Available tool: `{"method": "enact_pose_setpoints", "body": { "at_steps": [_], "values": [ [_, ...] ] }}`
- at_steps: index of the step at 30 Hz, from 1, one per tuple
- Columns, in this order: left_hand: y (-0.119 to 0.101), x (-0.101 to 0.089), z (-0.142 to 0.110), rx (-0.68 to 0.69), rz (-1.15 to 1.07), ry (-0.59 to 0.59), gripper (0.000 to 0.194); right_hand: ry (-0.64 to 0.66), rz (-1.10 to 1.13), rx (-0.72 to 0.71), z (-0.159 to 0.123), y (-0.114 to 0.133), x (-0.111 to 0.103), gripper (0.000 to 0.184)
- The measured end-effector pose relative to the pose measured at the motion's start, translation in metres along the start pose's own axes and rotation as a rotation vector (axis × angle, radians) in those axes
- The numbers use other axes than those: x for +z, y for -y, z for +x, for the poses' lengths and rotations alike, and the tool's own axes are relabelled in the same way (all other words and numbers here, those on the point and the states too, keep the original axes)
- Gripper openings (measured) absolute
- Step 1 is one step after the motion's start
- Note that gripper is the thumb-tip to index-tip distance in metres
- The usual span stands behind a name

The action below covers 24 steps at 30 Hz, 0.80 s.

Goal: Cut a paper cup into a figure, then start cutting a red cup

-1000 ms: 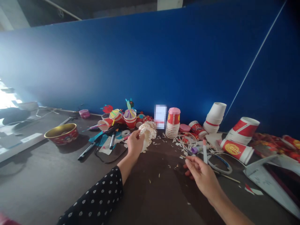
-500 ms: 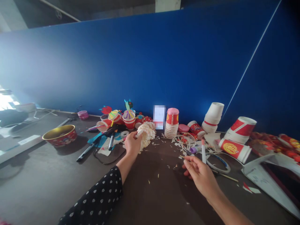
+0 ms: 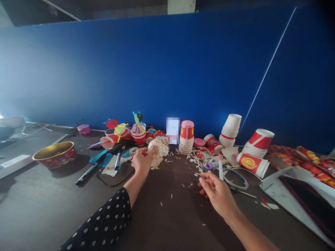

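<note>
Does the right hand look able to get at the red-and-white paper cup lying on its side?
Probably yes. The right hand is close to the cup, and the way looks fairly free. Only a low white-and-blue hoop lies on the table between them, and the hand could likely pass over it.

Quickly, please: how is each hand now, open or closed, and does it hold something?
Left hand: closed, holding a fringed paper-cup flower.
Right hand: half closed, beside a white marker; whether it holds anything cannot be told.
</note>
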<state>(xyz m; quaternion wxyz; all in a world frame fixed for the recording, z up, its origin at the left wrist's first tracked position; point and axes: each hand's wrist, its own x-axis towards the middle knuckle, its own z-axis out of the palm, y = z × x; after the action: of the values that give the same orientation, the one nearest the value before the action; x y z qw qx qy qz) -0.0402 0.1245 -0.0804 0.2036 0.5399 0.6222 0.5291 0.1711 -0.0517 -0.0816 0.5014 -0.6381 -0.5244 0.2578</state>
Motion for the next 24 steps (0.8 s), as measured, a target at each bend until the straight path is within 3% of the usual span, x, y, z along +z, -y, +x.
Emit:
{"method": "enact_pose_setpoints", "body": {
  "at_steps": [15,24],
  "values": [
    [-0.014,-0.006,-0.014,0.029,0.050,-0.035,0.023,0.004,0.001,-0.008,-0.001,0.001,-0.001,0.031],
    [-0.015,-0.010,-0.016,-0.008,0.077,-0.031,0.025,0.002,0.005,-0.021,0.000,-0.002,-0.001,0.026]
  ]
}}
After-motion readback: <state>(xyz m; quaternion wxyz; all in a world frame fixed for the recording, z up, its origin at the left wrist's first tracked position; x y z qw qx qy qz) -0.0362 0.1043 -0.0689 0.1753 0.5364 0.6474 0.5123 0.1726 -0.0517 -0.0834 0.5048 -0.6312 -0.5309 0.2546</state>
